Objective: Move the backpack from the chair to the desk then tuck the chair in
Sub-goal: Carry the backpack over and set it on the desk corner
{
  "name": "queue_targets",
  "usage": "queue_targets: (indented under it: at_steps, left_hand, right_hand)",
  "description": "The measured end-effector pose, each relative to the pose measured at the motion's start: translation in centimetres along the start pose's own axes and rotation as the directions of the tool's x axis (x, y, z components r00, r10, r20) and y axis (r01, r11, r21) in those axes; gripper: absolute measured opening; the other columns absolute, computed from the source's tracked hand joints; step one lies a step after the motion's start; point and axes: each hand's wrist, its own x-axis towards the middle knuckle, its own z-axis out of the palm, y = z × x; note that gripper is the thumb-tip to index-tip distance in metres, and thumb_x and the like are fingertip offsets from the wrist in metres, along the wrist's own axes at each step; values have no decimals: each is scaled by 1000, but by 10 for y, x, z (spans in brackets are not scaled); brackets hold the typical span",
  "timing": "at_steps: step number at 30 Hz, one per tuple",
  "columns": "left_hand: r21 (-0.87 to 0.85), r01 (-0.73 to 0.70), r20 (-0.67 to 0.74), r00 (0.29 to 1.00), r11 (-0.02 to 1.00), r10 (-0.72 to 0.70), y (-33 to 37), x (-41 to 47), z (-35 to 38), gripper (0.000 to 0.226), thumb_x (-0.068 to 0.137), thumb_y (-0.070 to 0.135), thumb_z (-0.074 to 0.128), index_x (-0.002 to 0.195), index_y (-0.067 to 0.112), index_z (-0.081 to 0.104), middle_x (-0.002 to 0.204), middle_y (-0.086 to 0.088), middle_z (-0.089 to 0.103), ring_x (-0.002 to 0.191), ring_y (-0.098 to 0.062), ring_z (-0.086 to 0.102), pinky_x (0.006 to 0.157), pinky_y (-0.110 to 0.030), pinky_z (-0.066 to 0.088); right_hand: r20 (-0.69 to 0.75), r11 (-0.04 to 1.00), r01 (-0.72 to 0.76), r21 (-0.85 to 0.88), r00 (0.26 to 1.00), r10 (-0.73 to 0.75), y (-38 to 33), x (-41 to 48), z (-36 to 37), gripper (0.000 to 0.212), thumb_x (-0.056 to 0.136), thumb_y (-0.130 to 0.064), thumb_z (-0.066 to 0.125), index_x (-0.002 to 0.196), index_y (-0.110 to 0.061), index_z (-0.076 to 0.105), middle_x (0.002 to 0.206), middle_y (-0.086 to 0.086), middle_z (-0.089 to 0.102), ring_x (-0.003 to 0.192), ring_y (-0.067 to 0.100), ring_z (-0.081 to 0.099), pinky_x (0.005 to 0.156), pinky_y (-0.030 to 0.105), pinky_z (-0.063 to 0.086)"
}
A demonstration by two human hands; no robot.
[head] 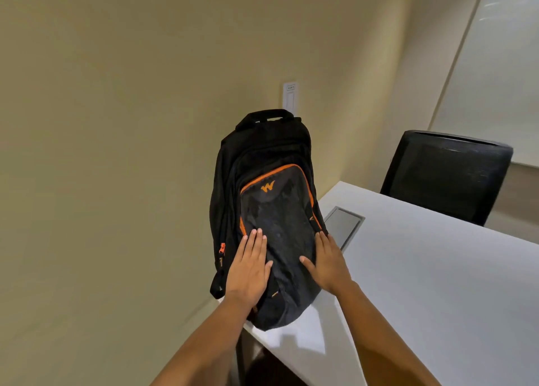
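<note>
Along the left, the beige wall (102,152) is filling most of the view, with a white wall plate (290,99) showing just above the bag's top handle. Your left hand (248,269) is lying flat on the lower left of the backpack (271,210), fingers stretched out and close together, the palm pressing on the fabric beside the orange trim; it is spread open on the bag, not closed around any strap or handle. The backpack, black with an orange outline round its front pocket and an orange W logo, is standing upright on the near left corner of the white desk (423,269), leaning back toward the wall, its base sitting right at the desk edge. Your right hand (326,264) is resting on the lower right of the bag in the same way, fingers extended, thumb pointing inward, flat and ungripped. Just right of the bag, a grey flap panel (344,225) is lying flush in the desk top. Further right, a black mesh chair (446,175) is standing at the far side of the desk, well apart from the bag
</note>
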Motion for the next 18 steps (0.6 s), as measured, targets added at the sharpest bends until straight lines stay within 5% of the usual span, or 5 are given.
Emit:
queue_targets:
  at_steps: [4,18]
  left_hand:
    - [-51,-25,79,996,998,29,-2,-29,-4,59,102,39,10,148,4,-3,159,-11,-4,146,-23,-9,117,-38,-7]
    - [-201,-117,146,978,972,148,8,-175,-34,58,102,38,13,149,5,3,159,-12,5,146,-23,-1,118,-37,-3]
  right_hand:
    - [-28,997,-75,-29,997,74,-11,-47,-4,80,93,-59,32,152,-13,5,161,5,4,148,25,-1,119,38,3]
    - [6,962,-263,-77,964,265,-53,-233,-9,78,94,-60,26,152,-16,-4,161,5,-10,147,23,-12,114,34,-8]
